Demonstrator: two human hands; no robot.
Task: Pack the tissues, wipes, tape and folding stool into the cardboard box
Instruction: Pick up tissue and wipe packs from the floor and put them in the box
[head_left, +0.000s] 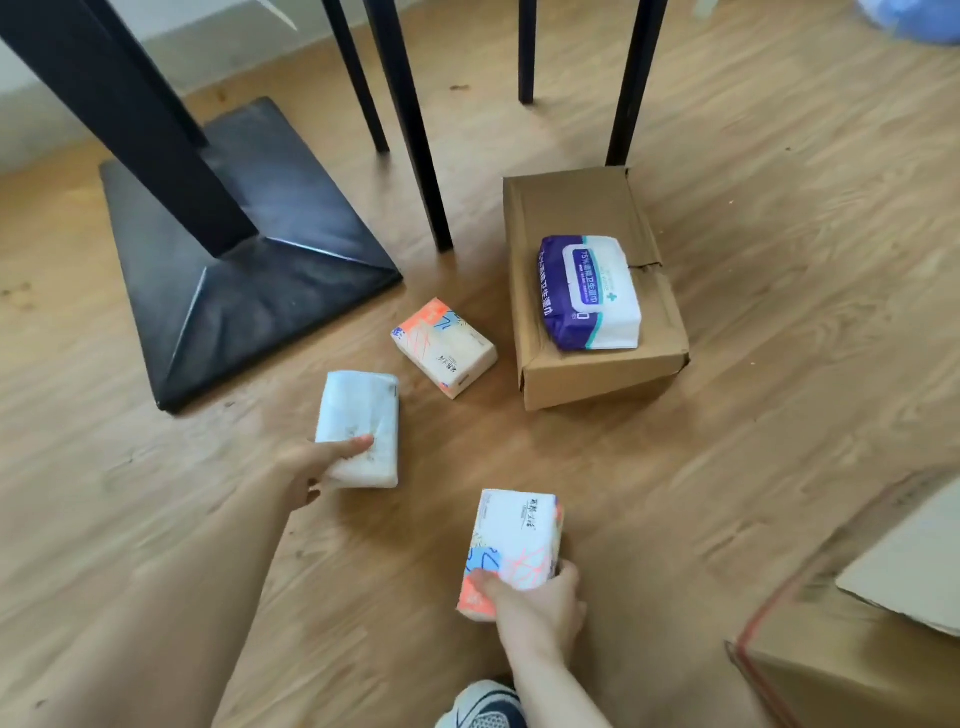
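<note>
Head view: soft rectangular tissue packs (511, 540)

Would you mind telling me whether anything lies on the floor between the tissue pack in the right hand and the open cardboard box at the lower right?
Nothing visible does. The right hand holds the tissue pack, and only bare floor lies between it and the open cardboard box.

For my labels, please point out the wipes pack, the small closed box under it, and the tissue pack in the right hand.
wipes pack (592, 293), head view, white label.
small closed box (566, 208), head view, bare lid.
tissue pack (514, 540), head view, top face.
</note>
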